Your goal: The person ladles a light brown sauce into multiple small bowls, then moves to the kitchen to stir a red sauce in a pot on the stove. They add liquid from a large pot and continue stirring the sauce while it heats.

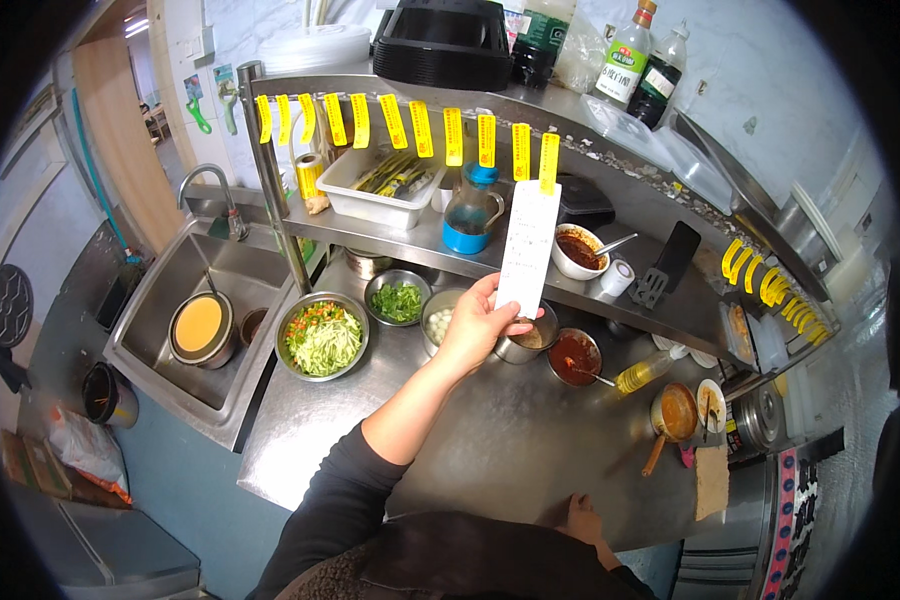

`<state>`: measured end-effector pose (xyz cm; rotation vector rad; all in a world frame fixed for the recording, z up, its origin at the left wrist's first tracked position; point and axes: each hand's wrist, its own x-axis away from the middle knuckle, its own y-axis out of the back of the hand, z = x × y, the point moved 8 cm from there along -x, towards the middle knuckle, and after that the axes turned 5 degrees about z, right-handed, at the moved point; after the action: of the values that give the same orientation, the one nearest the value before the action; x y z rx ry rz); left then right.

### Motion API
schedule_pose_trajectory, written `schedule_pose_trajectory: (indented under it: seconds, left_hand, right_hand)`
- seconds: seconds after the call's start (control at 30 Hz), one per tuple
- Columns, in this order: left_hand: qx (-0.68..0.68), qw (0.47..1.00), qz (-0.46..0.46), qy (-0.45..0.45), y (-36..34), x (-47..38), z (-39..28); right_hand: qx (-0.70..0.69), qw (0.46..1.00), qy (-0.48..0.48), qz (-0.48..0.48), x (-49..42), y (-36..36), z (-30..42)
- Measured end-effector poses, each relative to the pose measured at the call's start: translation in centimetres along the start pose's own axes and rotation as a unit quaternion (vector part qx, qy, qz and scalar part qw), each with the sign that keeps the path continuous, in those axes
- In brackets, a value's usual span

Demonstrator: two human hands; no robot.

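My left hand [480, 322] is raised over the counter and pinches the lower end of a white paper slip [529, 247] bearing writing. The top of the slip meets a yellow printed strip [549, 161], the rightmost in a row hanging from the upper shelf edge. Behind that hand are a pot of pale round balls [438, 324] and a metal pot [534, 337], both partly hidden. Low in the view, my right hand [585, 521] rests near the front edge of the steel counter [487, 450], with nothing visible in it.
A bowl of shredded vegetables [326, 341] and a bowl of chopped greens [397, 298] stand left. Right are a red sauce bowl [574, 356], an oil bottle [649, 369] and a wooden-handled saucepan [673, 412]. A blue-lidded jug [471, 214] stands on the shelf; a sink [229, 401] adjoins.
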<state>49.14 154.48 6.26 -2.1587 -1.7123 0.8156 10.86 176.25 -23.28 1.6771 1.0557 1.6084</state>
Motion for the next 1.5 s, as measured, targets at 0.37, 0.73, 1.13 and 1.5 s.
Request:
schedule_pose_trajectory:
  seconds: [0.37,0.73,1.13,1.5]
  left_hand:
    - [-0.002,1.000,0.002,0.006,0.6,-0.1,0.9]
    - [0.010,1.000,-0.002,0.009,0.7,-0.3,1.2]
    - [0.010,1.000,0.003,0.005,0.5,-0.2,1.1]
    - [0.011,1.000,0.003,0.009,0.7,-0.1,1.2]
  right_hand:
    - [-0.017,1.000,-0.007,0.010,0.2,0.4,0.0]
    - [-0.039,0.999,-0.011,0.032,0.1,0.4,0.0]
    - [-0.054,0.999,-0.004,0.004,0.6,1.2,0.4]
    - [-0.052,0.999,-0.004,0.003,0.7,1.4,0.4]
